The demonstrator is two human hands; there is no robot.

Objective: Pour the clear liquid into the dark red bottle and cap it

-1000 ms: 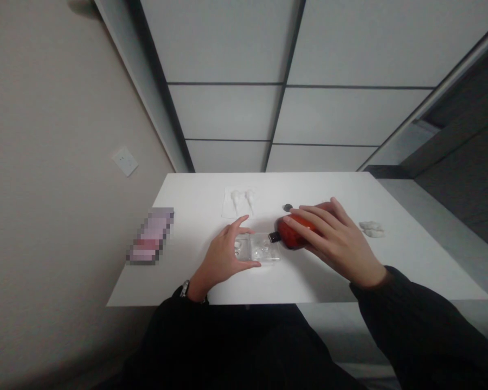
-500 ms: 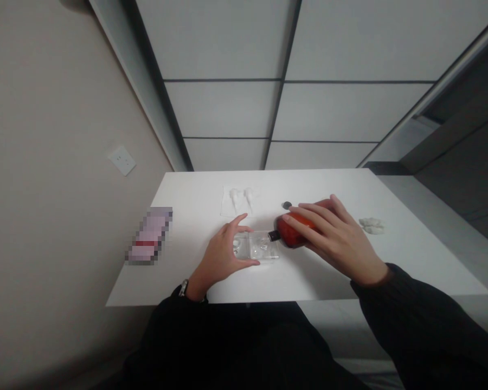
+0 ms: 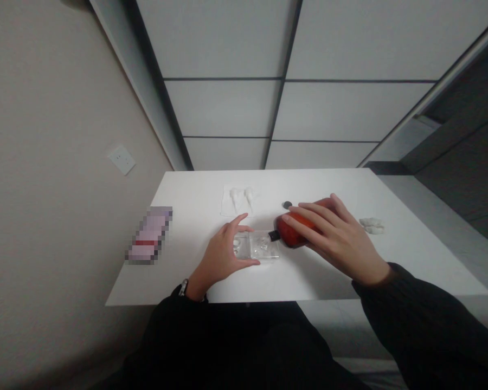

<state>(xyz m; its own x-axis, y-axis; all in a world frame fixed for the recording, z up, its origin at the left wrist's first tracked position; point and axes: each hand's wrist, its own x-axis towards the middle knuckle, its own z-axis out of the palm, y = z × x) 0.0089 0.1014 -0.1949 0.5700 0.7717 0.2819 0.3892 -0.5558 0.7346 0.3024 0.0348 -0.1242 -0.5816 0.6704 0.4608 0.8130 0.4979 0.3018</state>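
Head view: your right hand spread, fingers wrapped over red bottle, mid-surface. Black neck just beside clear plastic case. Your left hand curved around case's left end; firmness of grip unclear.

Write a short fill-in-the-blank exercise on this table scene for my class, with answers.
The right hand rests on a red bottle, whose cap is ____.
The left hand curves around a clear plastic case, with a ____ on its wrist.
The table under them is ____.

Answers: black; watch; white.
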